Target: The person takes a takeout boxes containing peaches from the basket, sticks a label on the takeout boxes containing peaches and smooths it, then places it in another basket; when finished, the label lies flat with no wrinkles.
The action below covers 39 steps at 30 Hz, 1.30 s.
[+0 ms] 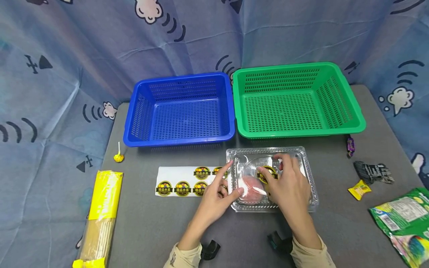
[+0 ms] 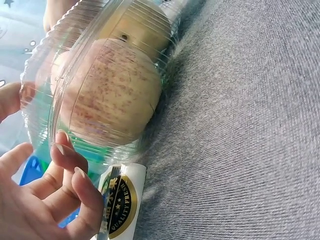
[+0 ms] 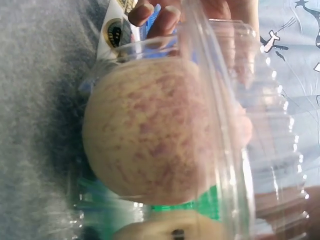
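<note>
A clear plastic clamshell box (image 1: 308, 178) lies shut on the grey table, with a pinkish speckled round fruit (image 3: 150, 132) and a yellowish one (image 2: 150, 27) inside. On its lid is a round black-and-gold sticker (image 1: 269, 172). My right hand (image 1: 291, 186) arches over the lid; its thumb touches the sticker's left part, and a bent fingertip is near its upper right edge. At the box's left edge, my left hand (image 1: 214, 197) rests with fingers spread, the thumb at the lid's near left. Part of a white sticker sheet (image 1: 174, 173) is hidden behind the left hand.
A blue basket (image 1: 181, 143) and a green basket (image 1: 301, 132) stand behind the box. On the left are a noodle pack (image 1: 102, 212) and a lollipop (image 1: 118, 157). At right lie a purple candy (image 1: 350, 146), black-wrapped item (image 1: 373, 172), yellow candy (image 1: 359, 190) and green bag (image 1: 405, 219).
</note>
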{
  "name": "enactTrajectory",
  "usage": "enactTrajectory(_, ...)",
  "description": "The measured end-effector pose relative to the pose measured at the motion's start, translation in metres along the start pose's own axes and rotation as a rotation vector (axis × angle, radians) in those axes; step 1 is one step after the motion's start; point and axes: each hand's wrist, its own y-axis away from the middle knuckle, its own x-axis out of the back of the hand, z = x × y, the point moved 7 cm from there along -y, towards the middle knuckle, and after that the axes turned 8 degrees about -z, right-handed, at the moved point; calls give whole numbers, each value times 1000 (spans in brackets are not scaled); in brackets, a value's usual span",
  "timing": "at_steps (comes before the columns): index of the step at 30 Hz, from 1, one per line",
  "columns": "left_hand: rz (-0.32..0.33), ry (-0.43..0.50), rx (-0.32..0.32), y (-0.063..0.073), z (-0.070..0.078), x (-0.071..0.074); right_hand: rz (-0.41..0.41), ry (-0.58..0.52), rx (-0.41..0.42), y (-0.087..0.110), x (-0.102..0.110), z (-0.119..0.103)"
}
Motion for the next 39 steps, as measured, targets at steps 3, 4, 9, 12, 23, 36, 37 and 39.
enactTrajectory(3,0,6,0,0,0,0,-7,-4,-15,-2,0,0)
enactTrajectory(4,0,9,-1,0,0,-1,-9,-8,-19,-3,0,0)
enactTrajectory(9,0,14,4,0,0,-1,-15,-37,-39,-4,0,2)
enactTrajectory(12,1,13,5,0,-1,-1,-22,-50,-41,-5,-1,4)
enactTrajectory(23,-1,17,0,-1,-2,-1,-118,-119,166,-7,11,4)
enactTrajectory(36,-5,28,4,-1,-2,-2,-140,-96,154,-2,9,5)
enactTrajectory(37,-3,29,3,0,-2,-1,-121,-122,144,-2,11,6)
enactTrajectory(39,0,29,-1,0,-1,-1,-82,-185,125,-2,15,10)
